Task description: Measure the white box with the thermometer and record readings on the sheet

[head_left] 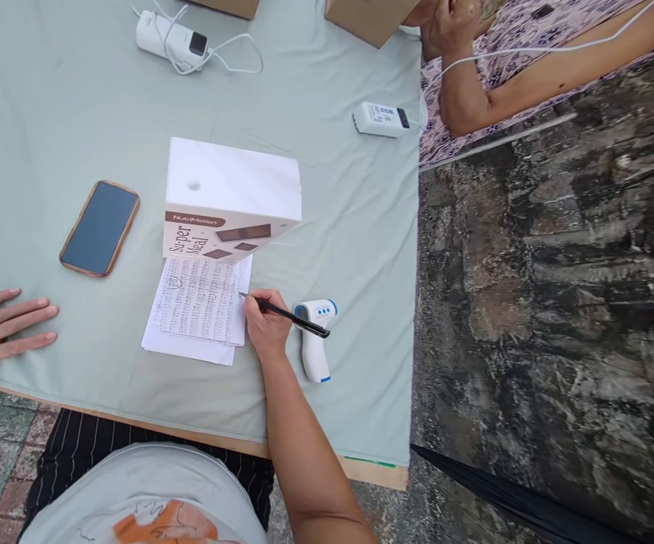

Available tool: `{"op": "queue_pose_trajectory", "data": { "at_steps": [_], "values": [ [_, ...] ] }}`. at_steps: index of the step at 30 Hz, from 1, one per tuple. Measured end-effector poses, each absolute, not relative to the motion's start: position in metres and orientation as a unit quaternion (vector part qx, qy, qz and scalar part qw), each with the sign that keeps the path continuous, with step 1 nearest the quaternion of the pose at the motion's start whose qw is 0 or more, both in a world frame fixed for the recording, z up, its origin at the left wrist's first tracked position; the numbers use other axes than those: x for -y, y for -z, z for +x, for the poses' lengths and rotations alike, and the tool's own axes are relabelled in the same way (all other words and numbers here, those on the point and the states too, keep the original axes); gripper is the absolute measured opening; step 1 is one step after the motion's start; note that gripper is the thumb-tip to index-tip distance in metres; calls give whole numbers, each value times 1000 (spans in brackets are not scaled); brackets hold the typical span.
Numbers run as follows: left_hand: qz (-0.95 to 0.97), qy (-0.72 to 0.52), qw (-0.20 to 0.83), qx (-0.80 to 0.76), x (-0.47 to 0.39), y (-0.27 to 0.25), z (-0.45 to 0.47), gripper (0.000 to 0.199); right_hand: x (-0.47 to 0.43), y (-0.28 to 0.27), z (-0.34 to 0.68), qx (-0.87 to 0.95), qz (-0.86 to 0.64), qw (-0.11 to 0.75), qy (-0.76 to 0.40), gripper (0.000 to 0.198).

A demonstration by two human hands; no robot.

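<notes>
My right hand [268,321] grips a black pen [298,317], its tip on a printed sheet [202,302] covered with dense small text. One spot near the sheet's upper left is circled. Another white sheet [190,350] sticks out underneath, and a white box [233,181] marked NutriMotion Super Meal stands at the papers' top edge. Just right of the hand lies a white and blue infrared thermometer [318,340]. At the far left, my left hand [9,332] rests on the cloth with fingers spread, a ring on one finger. A phone [100,228] with a dark screen lies beyond it.
A light green cloth [354,272] covers the table. White devices with cables lie at the back left [171,38] and back right [382,119]. Cardboard boxes [366,19] stand at the far edge. Another person's arm [531,87] is at upper right, beside stone paving [531,302].
</notes>
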State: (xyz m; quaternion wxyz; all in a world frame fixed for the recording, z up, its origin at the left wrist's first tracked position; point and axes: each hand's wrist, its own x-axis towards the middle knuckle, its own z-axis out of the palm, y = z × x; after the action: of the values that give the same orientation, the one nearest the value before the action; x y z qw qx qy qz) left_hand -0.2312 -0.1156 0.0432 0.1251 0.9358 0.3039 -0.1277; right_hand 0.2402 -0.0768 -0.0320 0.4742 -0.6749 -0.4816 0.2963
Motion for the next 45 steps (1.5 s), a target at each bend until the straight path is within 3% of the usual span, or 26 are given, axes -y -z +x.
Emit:
{"op": "queue_pose_trajectory", "data": {
  "at_steps": [12,29,37,45],
  "values": [
    [926,163,126,-316,116,-48,-228,91,77,31,239,486,-674,479,-284,10],
    [929,152,127,-314,117,-47,-228,84,77,29,238,456,-682,498,-281,10],
    [960,-37,120,-249,107,-24,-241,103,77,29,237,452,-689,493,-279,11],
    [936,-26,191,-294,105,-24,-242,110,76,29,239,466,-688,482,-276,11]
  ]
}}
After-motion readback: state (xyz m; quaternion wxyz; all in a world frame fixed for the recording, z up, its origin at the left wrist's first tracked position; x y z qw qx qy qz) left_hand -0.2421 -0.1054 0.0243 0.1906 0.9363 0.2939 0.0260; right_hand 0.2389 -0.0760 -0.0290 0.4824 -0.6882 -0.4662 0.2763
